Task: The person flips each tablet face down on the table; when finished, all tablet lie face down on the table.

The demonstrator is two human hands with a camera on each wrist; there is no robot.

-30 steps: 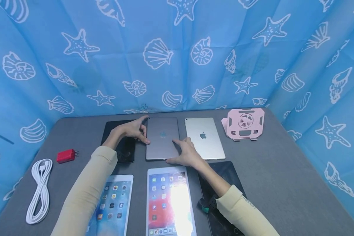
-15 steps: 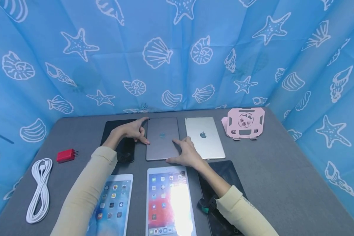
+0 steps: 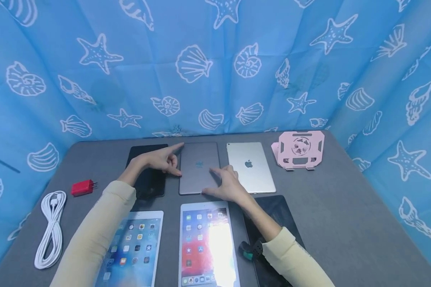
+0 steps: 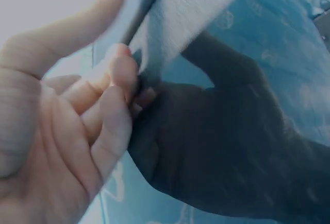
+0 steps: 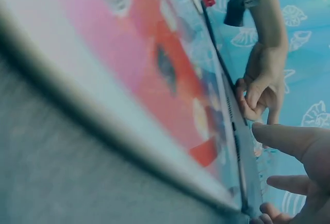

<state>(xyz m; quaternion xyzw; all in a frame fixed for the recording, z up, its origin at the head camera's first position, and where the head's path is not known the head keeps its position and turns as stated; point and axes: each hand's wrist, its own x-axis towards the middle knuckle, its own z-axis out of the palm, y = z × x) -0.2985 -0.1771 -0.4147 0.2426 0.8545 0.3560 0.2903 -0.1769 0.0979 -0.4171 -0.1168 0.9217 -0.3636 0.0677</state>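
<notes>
A grey tablet (image 3: 199, 179) lies face down in the middle of the back row. My left hand (image 3: 158, 158) is at its left side, with the index finger reaching the far left corner and the thumb at the left edge lower down; the other fingers are bent. At the near right corner is my right hand (image 3: 227, 185), thumb at the near edge and index finger by the right edge. The left wrist view shows the left hand (image 4: 77, 116) above a dark, reflective tablet screen (image 4: 206, 147). Fingers of the right hand (image 5: 299, 157) appear spread in the right wrist view.
A silver tablet (image 3: 249, 179) lies right of the grey one, a black tablet (image 3: 154, 185) left. Nearer are two lit tablets (image 3: 140, 235) (image 3: 192, 247) and another dark tablet (image 3: 276, 211). A pink stand (image 3: 283, 149), red charger (image 3: 82, 188) and white cable (image 3: 54, 227) lie around.
My left forearm has shifted slightly left and the left index finger looks straighter along the corner. The right hand and the grey tablet stay about where they were.
</notes>
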